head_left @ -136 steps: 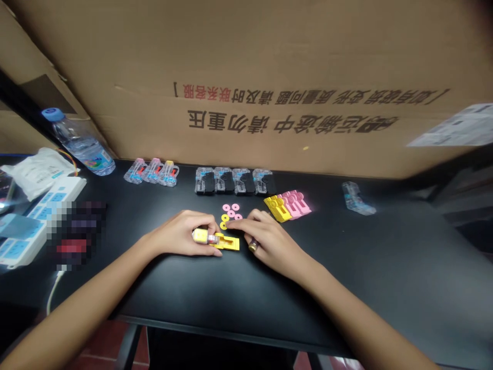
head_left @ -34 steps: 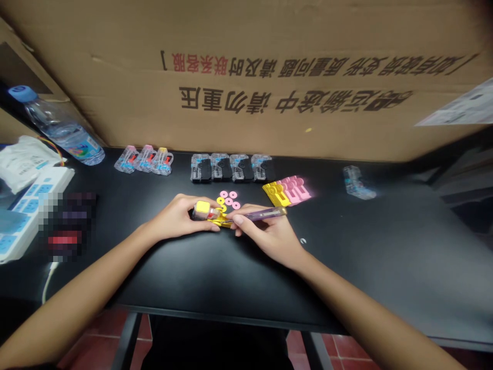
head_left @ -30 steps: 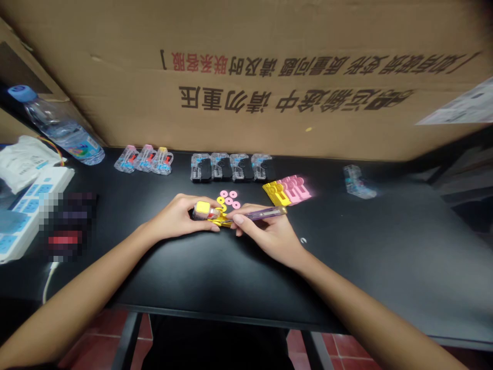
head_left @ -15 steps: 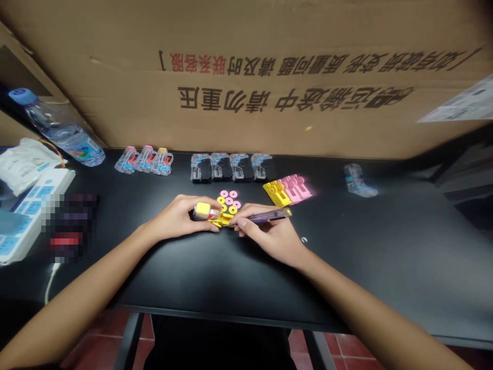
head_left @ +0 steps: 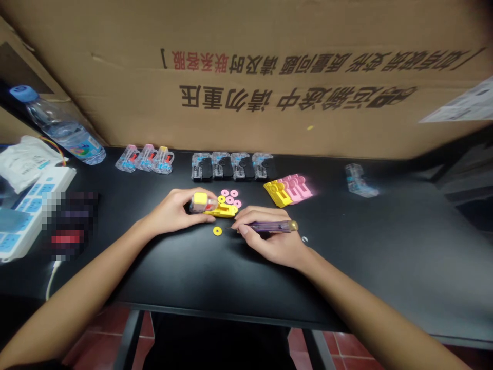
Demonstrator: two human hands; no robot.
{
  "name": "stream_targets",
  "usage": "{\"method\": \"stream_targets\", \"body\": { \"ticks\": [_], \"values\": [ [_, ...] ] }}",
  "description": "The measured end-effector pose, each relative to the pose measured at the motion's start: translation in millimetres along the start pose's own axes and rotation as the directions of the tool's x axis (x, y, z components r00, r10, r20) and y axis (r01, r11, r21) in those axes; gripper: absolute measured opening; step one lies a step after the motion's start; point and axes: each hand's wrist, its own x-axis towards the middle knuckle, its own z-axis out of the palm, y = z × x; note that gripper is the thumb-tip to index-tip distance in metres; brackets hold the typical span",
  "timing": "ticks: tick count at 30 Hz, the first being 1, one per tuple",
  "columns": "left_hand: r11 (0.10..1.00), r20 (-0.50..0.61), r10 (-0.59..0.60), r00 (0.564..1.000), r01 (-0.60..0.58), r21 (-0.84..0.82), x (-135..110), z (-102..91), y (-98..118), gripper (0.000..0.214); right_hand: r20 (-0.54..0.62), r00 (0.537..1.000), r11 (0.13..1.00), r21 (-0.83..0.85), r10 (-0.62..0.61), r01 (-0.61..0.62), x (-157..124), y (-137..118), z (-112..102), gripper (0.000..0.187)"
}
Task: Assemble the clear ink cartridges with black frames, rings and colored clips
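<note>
My left hand (head_left: 179, 209) is closed around a small clear plastic device (head_left: 201, 204) with a yellow square end, and a yellow plastic housing (head_left: 225, 210) lies against it. I cannot tell whether the two are joined. In my right hand (head_left: 269, 241) is a slim screwdriver (head_left: 269, 226) with a translucent purple handle. Its thin tip points left, close to a yellow ring (head_left: 217, 231) lying by itself on the table. Pink rings (head_left: 229, 200) and another yellow ring (head_left: 221, 199) are grouped just behind the housing, partly hidden by it.
Clear devices (head_left: 146, 158) stand at the back left, with several black-and-clear ones (head_left: 231, 167) beside them. Yellow and pink housings (head_left: 288, 190) sit right of centre. One clear piece (head_left: 360, 180) lies farther right. A bottle (head_left: 63, 128) and power strip (head_left: 34, 216) occupy the left.
A yellow ring now lies apart in front of the housing. My left hand has shifted slightly back and left with the device. The screwdriver tip has come away from the yellow housing.
</note>
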Motion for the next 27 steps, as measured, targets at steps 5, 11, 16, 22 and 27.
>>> {"method": "stream_targets", "body": {
  "ticks": [5,11,16,22,27],
  "values": [
    [0.999,-0.257,-0.036,0.966,0.033,-0.018,-1,1.1,-2,0.044,0.123,0.991,0.999,-0.019,-0.045,0.048,0,1,5,0.015],
    [0.998,-0.311,-0.061,0.948,0.065,0.002,-1,1.9,-5,0.049,0.141,0.986,0.985,-0.129,-0.094,0.112,1,9,4,0.015],
    [0.993,-0.317,-0.110,0.942,0.088,-0.084,-2,3.9,-9,0.057,0.029,0.996,0.963,-0.254,-0.085,0.089,4,15,-4,0.014],
    [0.977,-0.307,-0.105,0.946,0.041,-0.208,0,8.1,-10,0.046,-0.086,0.987,0.967,-0.227,-0.138,0.116,4,12,-10,0.020],
    [0.967,-0.204,-0.068,0.977,0.015,-0.253,-2,11.8,-7,0.043,-0.139,0.965,0.937,-0.305,-0.220,0.170,3,14,-8,0.029]
  ]
}}
